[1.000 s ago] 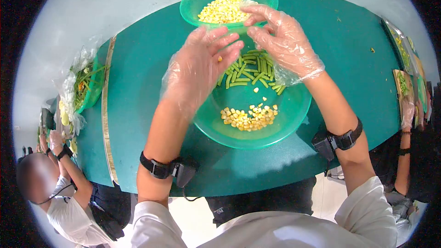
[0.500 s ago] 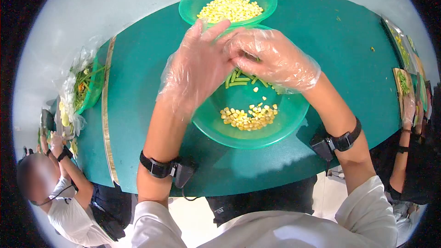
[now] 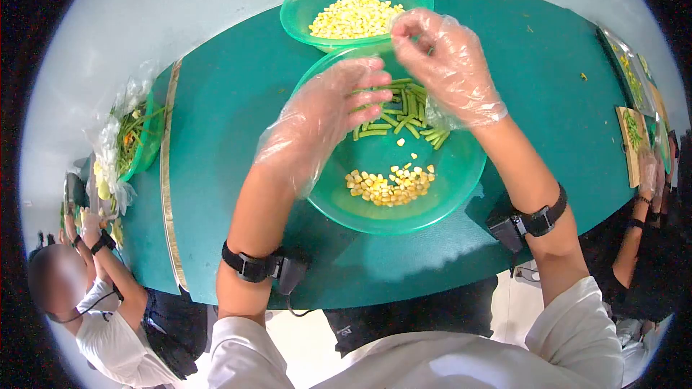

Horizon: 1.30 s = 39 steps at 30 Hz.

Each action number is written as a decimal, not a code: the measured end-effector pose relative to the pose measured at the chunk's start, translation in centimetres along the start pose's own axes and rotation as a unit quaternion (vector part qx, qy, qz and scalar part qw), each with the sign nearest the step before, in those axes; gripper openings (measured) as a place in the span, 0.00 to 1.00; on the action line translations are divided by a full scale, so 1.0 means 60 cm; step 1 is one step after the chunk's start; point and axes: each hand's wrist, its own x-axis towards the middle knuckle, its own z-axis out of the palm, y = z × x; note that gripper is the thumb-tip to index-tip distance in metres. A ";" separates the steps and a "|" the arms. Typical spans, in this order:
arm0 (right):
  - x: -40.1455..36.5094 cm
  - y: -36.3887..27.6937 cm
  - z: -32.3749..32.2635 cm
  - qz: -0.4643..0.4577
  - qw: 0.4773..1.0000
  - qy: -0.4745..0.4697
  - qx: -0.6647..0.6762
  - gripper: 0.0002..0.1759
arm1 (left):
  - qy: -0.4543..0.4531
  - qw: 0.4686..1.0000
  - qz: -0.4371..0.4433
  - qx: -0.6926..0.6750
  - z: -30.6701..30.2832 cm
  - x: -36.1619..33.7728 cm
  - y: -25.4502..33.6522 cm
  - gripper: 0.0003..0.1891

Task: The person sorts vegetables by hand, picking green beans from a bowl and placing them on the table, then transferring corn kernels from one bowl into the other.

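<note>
A large green bowl [image 3: 461, 187] holds cut green beans [image 3: 407, 108] in its upper part and a loose pile of corn kernels [image 3: 393, 187] near its lower rim. Over the bowl's left side is my left hand [image 3: 328, 112] in a clear plastic glove, its fingers apart and nothing in them. My right hand [image 3: 450, 65], gloved too, hangs above the upper right side, thumb and forefinger pinched together; whatever is between them is too small to name. Behind stands a second green bowl [image 3: 299, 11] with more corn kernels [image 3: 357, 18].
The green table [image 3: 238, 101] has a metallic strip [image 3: 167, 173] at left. Beyond it are a bowl of greens [image 3: 148, 137] and a person [image 3: 108, 324]. At right, another person's hand [image 3: 647, 173] is beside a cutting board [image 3: 629, 137] with chopped greens.
My hands have come apart. The left one moved down and away from the other; the right one moved up and right, uncovering more beans.
</note>
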 end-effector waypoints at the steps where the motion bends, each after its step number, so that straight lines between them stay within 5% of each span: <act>1: 0.002 0.012 0.001 -0.014 1.000 0.010 -0.008 0.13 | -0.007 1.000 -0.008 0.027 0.001 0.000 0.001 0.21; 5: -0.002 0.046 0.010 -0.029 0.996 -0.009 -0.081 0.24 | -0.109 0.979 0.092 0.146 -0.013 -0.006 -0.025 0.17; 8: -0.002 0.027 0.006 -0.013 0.996 -0.029 -0.089 0.21 | -0.108 0.863 0.166 0.464 -0.009 0.002 -0.026 0.18; 17: -0.002 0.016 0.003 -0.064 0.995 -0.032 -0.075 0.14 | -0.096 0.743 0.321 0.580 -0.012 0.001 -0.070 0.12; 23: -0.001 0.020 0.007 -0.079 0.994 -0.033 -0.061 0.13 | -0.113 0.668 0.263 0.687 -0.004 -0.008 -0.079 0.10; 29: -0.001 0.018 0.005 -0.093 0.993 -0.033 -0.057 0.13 | -0.113 0.663 0.294 0.680 -0.012 -0.001 -0.085 0.03; 35: 0.000 0.013 0.004 -0.076 0.995 -0.034 -0.061 0.13 | -0.110 0.677 0.235 0.689 0.002 -0.017 -0.067 0.03; 39: 0.002 0.006 0.002 -0.058 0.997 -0.020 -0.042 0.12 | -0.102 0.721 0.288 0.622 -0.002 -0.011 -0.065 0.03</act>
